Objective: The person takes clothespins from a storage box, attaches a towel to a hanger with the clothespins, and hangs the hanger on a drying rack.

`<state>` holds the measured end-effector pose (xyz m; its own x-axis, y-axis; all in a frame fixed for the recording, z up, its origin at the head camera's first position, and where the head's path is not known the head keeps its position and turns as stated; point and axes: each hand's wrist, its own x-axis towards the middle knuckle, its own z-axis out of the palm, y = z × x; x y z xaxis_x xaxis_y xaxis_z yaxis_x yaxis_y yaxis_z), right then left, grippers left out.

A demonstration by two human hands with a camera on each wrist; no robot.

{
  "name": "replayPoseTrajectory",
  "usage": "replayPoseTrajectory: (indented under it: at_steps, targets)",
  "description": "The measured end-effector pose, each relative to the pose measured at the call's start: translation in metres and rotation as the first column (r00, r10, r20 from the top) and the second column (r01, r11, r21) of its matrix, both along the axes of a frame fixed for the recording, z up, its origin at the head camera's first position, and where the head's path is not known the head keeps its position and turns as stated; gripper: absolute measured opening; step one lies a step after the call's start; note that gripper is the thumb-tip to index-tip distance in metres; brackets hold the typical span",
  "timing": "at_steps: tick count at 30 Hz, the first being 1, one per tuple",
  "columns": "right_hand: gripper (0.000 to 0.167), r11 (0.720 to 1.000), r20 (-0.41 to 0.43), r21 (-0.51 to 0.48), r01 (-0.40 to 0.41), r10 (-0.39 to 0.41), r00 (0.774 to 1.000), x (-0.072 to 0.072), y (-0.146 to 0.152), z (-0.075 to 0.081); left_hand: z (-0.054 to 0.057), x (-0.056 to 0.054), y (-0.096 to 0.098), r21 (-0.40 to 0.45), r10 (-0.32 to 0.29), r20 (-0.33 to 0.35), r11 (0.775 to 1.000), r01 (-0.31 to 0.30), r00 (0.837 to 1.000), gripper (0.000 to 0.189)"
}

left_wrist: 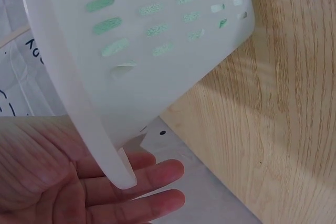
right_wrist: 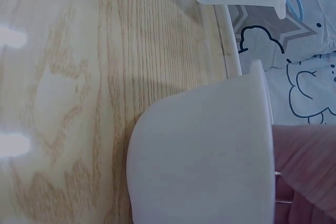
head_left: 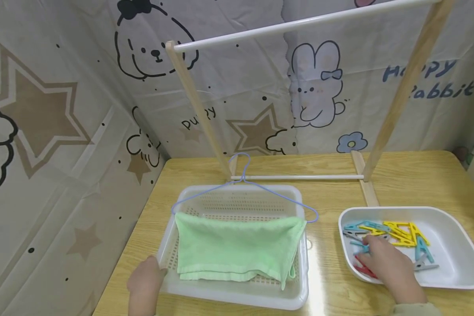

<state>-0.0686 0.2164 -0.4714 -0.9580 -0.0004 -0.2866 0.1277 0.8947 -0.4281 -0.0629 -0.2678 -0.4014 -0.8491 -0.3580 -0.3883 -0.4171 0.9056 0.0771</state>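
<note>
My left hand [head_left: 145,278] is at the left rim of a white plastic basket [head_left: 237,298], its thumb by the rim; in the left wrist view its fingers [left_wrist: 157,177] extend loosely past the basket's edge. A light green towel [head_left: 238,250] lies folded over the lower part of a blue wire hanger [head_left: 274,193], both resting on the basket. My right hand [head_left: 391,263] reaches into a white tray [head_left: 454,263] among clothespins [head_left: 396,232] in yellow, blue, grey and red. A red clothespin [head_left: 365,267] lies close to its fingers. The tray wall hides the fingertips in the right wrist view.
Behind the basket and tray stands a wooden rack with a white top rod [head_left: 300,24] and a lower white rod [head_left: 300,177]. One rack foot [head_left: 369,193] reaches forward toward the tray. Printed cloth [head_left: 245,87] surrounds the wood-grain table [head_left: 324,285].
</note>
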Motion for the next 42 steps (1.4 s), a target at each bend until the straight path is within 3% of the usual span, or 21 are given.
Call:
replayPoseTrajectory:
  at_steps: [7, 11, 18, 29, 42]
  targets:
    - [0.033, 0.997, 0.082, -0.021, -0.075, 0.076, 0.994, -0.003, -0.002, -0.008, 0.000, 0.003, -0.001, 0.010, -0.004, 0.013, 1.000, 0.004, 1.000, 0.037]
    - [0.031, 0.994, 0.088, -0.008, -0.112, 0.112, 0.990, -0.003, -0.004, -0.012, 0.000, 0.005, -0.002, 0.026, -0.003, 0.002, 1.000, 0.003, 1.000, 0.036]
    - [0.021, 0.990, 0.050, 0.050, -0.134, 0.131, 0.990, -0.002, -0.009, -0.015, -0.001, 0.008, -0.004, 0.039, 0.003, -0.016, 0.999, -0.002, 1.000, 0.036]
    - [0.011, 0.977, 0.118, 0.152, -0.152, 0.135, 0.984, -0.005, -0.013, -0.014, -0.001, 0.011, -0.006, 0.064, 0.015, -0.009, 0.998, -0.014, 1.000, 0.036]
    - [0.013, 0.966, 0.013, 0.187, -0.176, 0.177, 0.984, -0.004, -0.015, -0.017, -0.006, 0.013, -0.012, 0.078, 0.013, -0.005, 0.997, -0.012, 1.000, 0.041]
